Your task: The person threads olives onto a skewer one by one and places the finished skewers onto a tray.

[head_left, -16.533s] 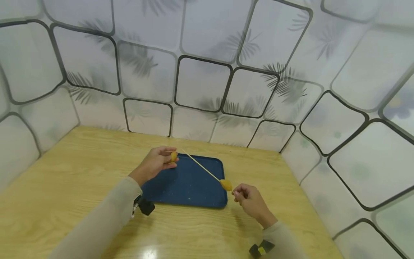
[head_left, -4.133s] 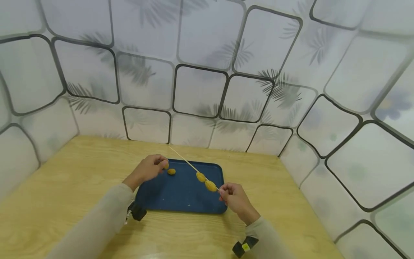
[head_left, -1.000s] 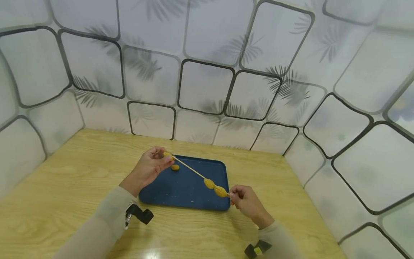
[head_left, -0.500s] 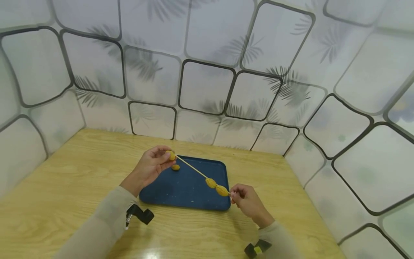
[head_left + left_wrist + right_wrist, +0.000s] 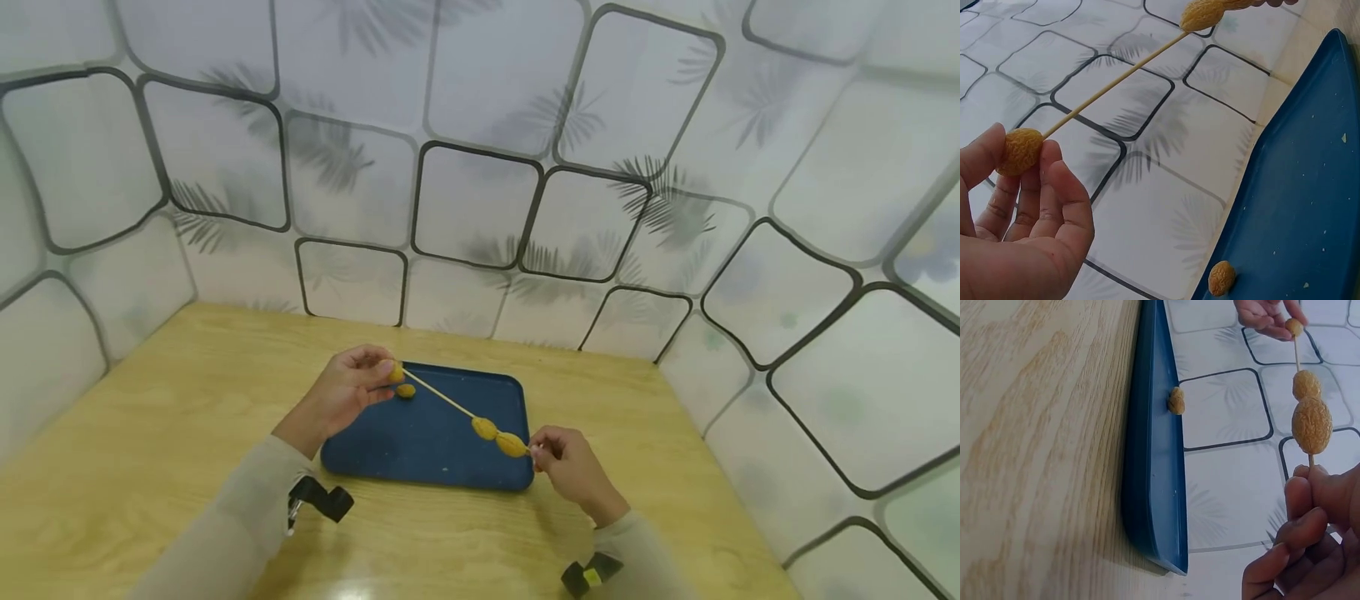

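Observation:
My right hand pinches the lower end of a thin wooden skewer, which slants up to the left above the tray. Near those fingers, two wrinkled yellow-brown oval food pieces are threaded on it, touching each other. At the far tip, my left hand pinches another such piece between thumb and fingers. The skewer meets that piece; how deep it goes is hidden. Below the left hand, a loose oval piece lies on the blue tray; the right wrist view shows a double-lobed shape there.
The tray stands on a light wooden table and has small pale crumbs on it. A patterned wall rises behind the table and along its right side. Each sleeve carries a black wrist device.
Earlier the skewer bore one piece, then two, its tip free. Now the left hand holds another piece at the tip. Over the last second both hands have barely shifted.

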Demonstrator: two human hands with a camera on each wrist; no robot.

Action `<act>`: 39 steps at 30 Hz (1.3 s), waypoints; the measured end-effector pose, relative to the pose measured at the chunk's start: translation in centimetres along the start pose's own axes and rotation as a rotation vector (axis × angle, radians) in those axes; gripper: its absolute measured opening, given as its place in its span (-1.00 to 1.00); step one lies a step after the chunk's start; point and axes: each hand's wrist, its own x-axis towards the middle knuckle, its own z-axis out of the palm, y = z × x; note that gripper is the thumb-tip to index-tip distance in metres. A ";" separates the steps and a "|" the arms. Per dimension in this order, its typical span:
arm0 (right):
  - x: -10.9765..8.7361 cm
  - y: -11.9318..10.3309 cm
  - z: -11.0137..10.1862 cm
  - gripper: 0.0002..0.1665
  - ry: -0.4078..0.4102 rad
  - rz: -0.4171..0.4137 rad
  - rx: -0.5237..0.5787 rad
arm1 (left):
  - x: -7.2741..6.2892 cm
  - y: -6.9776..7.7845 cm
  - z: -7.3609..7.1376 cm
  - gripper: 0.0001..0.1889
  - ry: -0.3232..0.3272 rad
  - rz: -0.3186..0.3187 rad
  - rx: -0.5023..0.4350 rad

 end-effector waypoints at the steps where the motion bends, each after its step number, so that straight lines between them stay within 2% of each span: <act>1: 0.0 0.0 0.0 -0.86 0.005 0.002 -0.004 | 0.0 0.1 0.0 -0.83 -0.004 0.000 0.008; 8: 0.2 -0.3 0.1 -0.85 0.010 0.039 -0.011 | -0.1 0.2 -0.1 -0.83 -0.010 -0.029 0.051; 16: 0.2 -0.6 0.3 -0.84 0.020 0.043 -0.005 | -0.3 0.3 -0.2 -0.91 -0.018 -0.050 0.065; 22: 0.1 -1.0 0.5 -0.86 0.021 0.064 0.007 | -0.1 0.4 -0.1 -0.88 0.009 -0.076 0.117; 33: 0.1 -1.1 0.4 -0.84 0.028 0.071 -0.021 | 0.2 0.6 0.7 -0.87 0.033 -0.083 0.216; 39: 0.0 -1.2 0.4 -0.84 0.038 0.073 -0.017 | 0.2 0.5 0.6 -0.88 0.011 -0.107 0.216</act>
